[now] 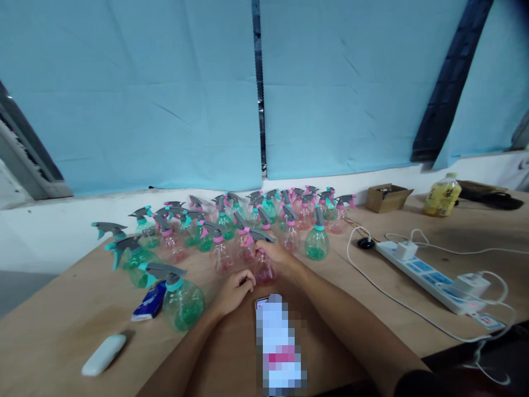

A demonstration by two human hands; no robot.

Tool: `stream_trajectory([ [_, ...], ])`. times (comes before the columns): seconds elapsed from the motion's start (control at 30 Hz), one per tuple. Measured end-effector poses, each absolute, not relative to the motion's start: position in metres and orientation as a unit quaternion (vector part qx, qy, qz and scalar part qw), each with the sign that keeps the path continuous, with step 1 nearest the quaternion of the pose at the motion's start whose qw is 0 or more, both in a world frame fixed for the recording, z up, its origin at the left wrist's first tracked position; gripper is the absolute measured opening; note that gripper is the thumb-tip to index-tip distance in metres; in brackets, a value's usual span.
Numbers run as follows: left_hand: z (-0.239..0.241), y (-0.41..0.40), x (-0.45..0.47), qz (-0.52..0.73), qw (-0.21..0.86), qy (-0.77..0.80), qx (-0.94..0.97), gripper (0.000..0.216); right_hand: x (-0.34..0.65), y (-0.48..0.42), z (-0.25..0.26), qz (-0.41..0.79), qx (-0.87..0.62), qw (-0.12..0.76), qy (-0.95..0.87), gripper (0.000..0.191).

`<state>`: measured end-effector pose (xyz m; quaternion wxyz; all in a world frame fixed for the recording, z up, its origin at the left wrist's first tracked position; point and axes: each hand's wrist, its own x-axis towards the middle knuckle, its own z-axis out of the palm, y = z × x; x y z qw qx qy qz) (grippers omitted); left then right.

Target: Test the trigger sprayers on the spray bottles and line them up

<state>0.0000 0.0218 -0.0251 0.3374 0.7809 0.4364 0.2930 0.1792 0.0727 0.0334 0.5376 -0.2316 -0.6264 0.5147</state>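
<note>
My right hand (275, 251) is wrapped round the neck of a clear pink spray bottle (264, 271) with a grey and pink trigger head, which stands on the table. To its left, my left hand (236, 291) rests on the wood with its fingers curled in, and nothing shows in them. A phone (278, 336), its screen blurred out, lies in front of both hands. Near my left forearm stands a green spray bottle (184, 306) with a turquoise collar. Another green spray bottle (317, 242) is beyond my right hand.
Several more pink and green spray bottles crowd toward the wall. A blue packet (149, 300) and a white case (104, 354) lie at left. On the right are a power strip (425, 275) with cables, a cardboard box (388, 198) and a yellow drink bottle (442, 196).
</note>
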Motion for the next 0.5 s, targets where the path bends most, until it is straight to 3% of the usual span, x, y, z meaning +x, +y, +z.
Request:
stream_trajectory([
  [0.5, -0.0206, 0.0185, 0.0015, 0.285, 0.335, 0.44, 0.783, 0.014, 0.1757, 0.0778, 0.026, 0.515, -0.26, 0.561, -0.594, 0.016],
])
